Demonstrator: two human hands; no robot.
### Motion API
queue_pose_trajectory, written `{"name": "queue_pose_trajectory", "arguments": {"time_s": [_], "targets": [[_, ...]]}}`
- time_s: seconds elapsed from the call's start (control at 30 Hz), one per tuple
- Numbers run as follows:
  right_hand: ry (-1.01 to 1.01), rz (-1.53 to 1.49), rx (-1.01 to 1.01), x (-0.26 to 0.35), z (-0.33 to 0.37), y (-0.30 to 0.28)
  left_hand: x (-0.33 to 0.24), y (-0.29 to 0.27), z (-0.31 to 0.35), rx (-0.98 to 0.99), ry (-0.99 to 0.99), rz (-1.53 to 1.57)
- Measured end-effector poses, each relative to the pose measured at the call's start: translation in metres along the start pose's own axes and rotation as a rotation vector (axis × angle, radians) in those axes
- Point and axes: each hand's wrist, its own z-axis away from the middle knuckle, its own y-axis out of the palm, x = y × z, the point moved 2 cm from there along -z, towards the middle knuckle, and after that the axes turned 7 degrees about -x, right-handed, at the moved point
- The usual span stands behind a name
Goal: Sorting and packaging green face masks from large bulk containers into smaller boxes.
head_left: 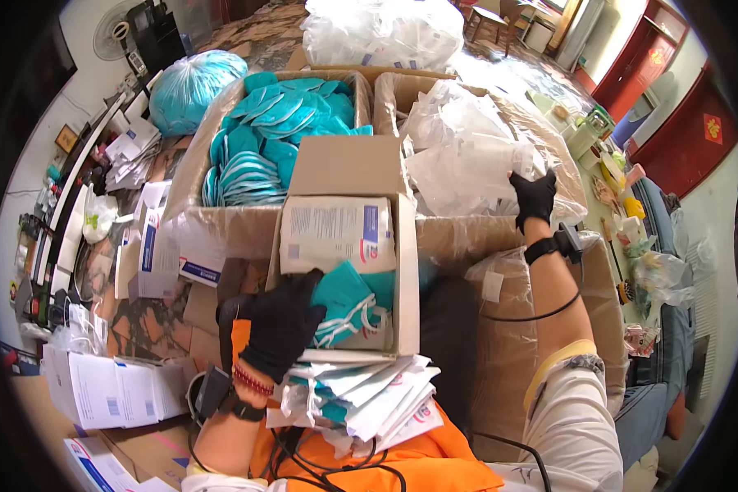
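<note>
My left hand (280, 325), in a black glove, is closed at the left edge of a teal face mask (341, 297) with white straps, over the front of a small open carton (407, 303). Inside the carton's far part lies a white printed packet (334, 234). To the right, my gloved right hand (535, 197) reaches over a large carton and pinches a clear plastic bag (467, 176) from a heap of such bags. On my lap, against the small carton, rests a stack of white printed packets (365, 398), with some teal showing among them.
A large lined carton (190, 184) full of teal masks stands at the far left. Beyond it sits a tied bag of teal items (190, 90). Large white bags (381, 33) lie behind. Printed flat cartons (111, 389) are at the left, black cables (336, 469) across my lap.
</note>
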Motion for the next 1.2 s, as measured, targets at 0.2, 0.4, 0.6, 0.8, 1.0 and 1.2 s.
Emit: {"name": "queue_pose_trajectory", "arguments": {"time_s": [0.2,0.4,0.6,0.8,1.0,1.2], "targets": [[-0.578,0.573,0.108,0.023,0.0,0.056,-0.007,-0.006,-0.016,0.121,-0.122,0.016],[-0.447,0.478,0.364,-0.007,-0.094,0.132,-0.009,-0.006,-0.03,0.276,-0.247,-0.069],[-0.596,0.934,0.93,-0.079,-0.048,0.255,-0.009,0.0,-0.039,0.519,-0.388,-0.16],[-1.043,1.081,1.109,-0.185,0.0,0.285,0.008,0.01,-0.049,0.476,-0.41,-0.075],[-1.103,1.084,1.344,-0.234,0.005,0.307,0.009,0.011,-0.051,0.538,-0.466,-0.077],[-1.054,1.001,1.54,-0.209,-0.006,0.317,0.005,0.007,-0.047,0.43,-0.367,-0.112]]}}
